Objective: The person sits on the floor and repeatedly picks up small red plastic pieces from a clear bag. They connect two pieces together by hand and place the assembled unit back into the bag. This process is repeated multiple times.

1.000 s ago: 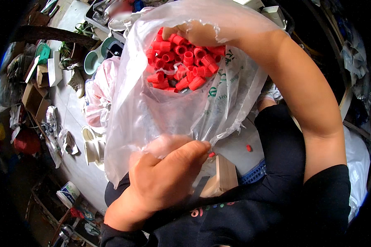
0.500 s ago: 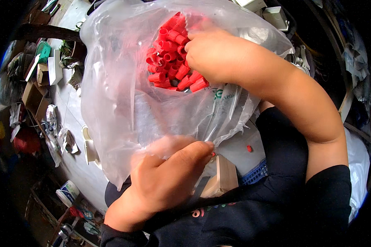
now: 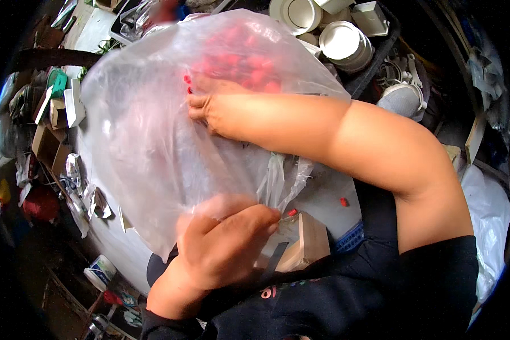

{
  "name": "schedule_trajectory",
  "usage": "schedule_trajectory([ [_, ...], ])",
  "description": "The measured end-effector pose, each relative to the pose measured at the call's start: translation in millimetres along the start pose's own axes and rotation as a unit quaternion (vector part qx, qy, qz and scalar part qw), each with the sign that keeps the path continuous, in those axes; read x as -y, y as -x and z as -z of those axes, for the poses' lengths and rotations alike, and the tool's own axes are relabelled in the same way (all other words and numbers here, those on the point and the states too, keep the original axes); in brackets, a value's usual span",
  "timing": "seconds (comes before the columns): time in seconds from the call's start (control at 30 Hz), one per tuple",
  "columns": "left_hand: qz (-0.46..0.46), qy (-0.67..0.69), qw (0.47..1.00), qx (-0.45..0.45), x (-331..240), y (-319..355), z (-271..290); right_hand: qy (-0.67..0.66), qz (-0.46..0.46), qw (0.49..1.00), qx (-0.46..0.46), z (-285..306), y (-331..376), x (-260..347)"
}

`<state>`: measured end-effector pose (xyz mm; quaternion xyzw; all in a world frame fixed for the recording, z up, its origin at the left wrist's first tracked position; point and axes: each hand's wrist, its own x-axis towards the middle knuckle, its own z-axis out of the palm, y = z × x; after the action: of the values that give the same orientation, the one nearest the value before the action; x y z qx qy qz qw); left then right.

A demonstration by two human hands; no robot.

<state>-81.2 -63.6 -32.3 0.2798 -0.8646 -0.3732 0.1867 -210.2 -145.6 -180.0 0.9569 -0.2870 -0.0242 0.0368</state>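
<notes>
A big translucent plastic bag (image 3: 136,130) spreads across the middle. Through its far part shows a heap of small red hollow plastic pieces (image 3: 249,65), blurred by the film. My left hand (image 3: 226,238) is closed on the bag's near edge, thumb and fingers pinching the gathered plastic. Reaching across from the right, my right hand (image 3: 209,105) is at the bag's mouth with curled fingers. At its fingertips poke out red plastic pieces (image 3: 187,80); how many it holds is hidden.
Two loose red pieces lie on the grey surface near a wooden block (image 3: 309,243) and a blue basket (image 3: 350,237). A dark crate at the far right holds white containers (image 3: 345,45). On the left stand cardboard boxes (image 3: 50,139) and a white tub (image 3: 100,272).
My right hand has moved left, away from the red heap, with red pieces at its fingers. Bag film now covers the heap. My left hand keeps its grip, slightly lower.
</notes>
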Motion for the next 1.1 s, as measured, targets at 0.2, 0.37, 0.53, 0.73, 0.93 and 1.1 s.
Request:
schedule_trajectory([
  [0.2, 0.004, 0.019, 1.0, -0.022, 0, 4, 4, -0.108, -0.198, 0.967, -0.121, 54, 42, -32],
  [0.37, 0.061, 0.031, 0.997, -0.032, -5, 9, 7, -0.289, -0.317, 0.893, -0.137, 88, 71, -44],
  [0.53, 0.018, 0.029, 0.998, -0.049, -4, 0, 5, -0.283, -0.243, 0.928, 0.01, 79, 59, -34],
  [0.73, 0.022, 0.013, 0.999, -0.034, -6, 0, 5, -0.208, -0.119, 0.96, 0.142, 60, 18, -8],
  [0.93, 0.017, 0.016, 0.999, -0.025, 2, 4, 2, -0.041, 0.012, 0.989, 0.145, 28, -2, 0],
  [1.1, -0.004, 0.036, 0.999, -0.028, 1, 3, 5, 0.019, -0.044, 0.998, 0.044, 33, 17, -20],
])
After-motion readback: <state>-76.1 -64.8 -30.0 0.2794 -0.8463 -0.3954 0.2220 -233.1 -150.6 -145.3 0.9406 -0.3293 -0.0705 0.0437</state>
